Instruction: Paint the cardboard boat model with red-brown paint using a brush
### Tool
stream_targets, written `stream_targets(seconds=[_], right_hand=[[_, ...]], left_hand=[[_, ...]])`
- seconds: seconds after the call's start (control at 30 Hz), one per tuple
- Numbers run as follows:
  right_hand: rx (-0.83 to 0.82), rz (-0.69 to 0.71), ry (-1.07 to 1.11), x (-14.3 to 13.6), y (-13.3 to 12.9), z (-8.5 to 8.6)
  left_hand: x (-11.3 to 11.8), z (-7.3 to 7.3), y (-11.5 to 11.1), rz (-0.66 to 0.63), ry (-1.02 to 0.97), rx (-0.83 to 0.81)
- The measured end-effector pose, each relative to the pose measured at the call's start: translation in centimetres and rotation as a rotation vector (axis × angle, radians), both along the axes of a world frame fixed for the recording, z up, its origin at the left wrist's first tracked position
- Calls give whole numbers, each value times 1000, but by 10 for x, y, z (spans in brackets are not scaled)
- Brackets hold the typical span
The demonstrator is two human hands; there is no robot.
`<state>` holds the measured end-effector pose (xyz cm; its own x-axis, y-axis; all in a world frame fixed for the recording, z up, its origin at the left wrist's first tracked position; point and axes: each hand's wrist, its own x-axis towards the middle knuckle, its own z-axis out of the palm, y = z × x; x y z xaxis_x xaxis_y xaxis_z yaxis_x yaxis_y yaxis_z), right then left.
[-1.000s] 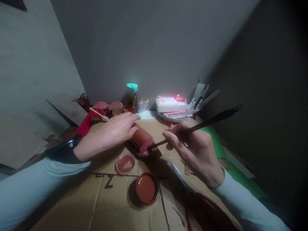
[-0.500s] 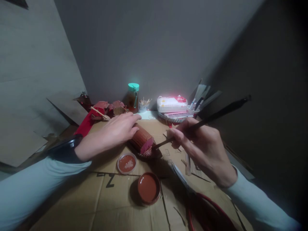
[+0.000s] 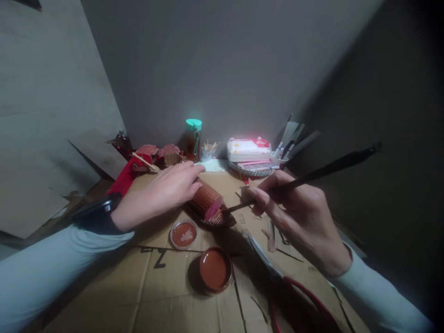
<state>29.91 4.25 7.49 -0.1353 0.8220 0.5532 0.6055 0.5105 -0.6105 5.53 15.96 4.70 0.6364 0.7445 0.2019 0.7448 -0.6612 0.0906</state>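
Observation:
A reddish-brown model boat with a ribbed, rounded cover lies tilted on the cardboard. My left hand grips its far end, with the thumb against the cover; some fingertips are hidden behind it. In my right hand is a dark, slim paintbrush, pinched between thumb and fingers. Its tip touches the boat's near end, beside the purplish end face of the cover. Just in front stand a round pot of brown paint and a shallow lid smeared with the same paint.
Red-handled scissors lie at the front right on the cardboard sheet. Along the wall stand a green-capped bottle, a cup of toothpicks, a tissue pack and a pen cup. Red cardboard pieces sit at the left.
My right hand has moved slightly right with the paintbrush, whose tip has shifted a little right along the boat's near end. My left hand stays on the boat.

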Motion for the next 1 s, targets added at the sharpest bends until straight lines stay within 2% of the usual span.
stream_targets(seconds=[0.2, 0.43, 0.8, 1.0], right_hand=[[-154, 54, 101, -7, -11, 9], [-21, 4, 8, 6, -5, 9], [-202, 154, 117, 2, -15, 15], [-189, 133, 56, 17, -16, 18]], left_hand=[[0, 0, -1, 6, 34, 3], [1, -2, -1, 2, 46, 29], [3, -3, 0, -6, 18, 35], [2, -4, 2, -35, 19, 51]])
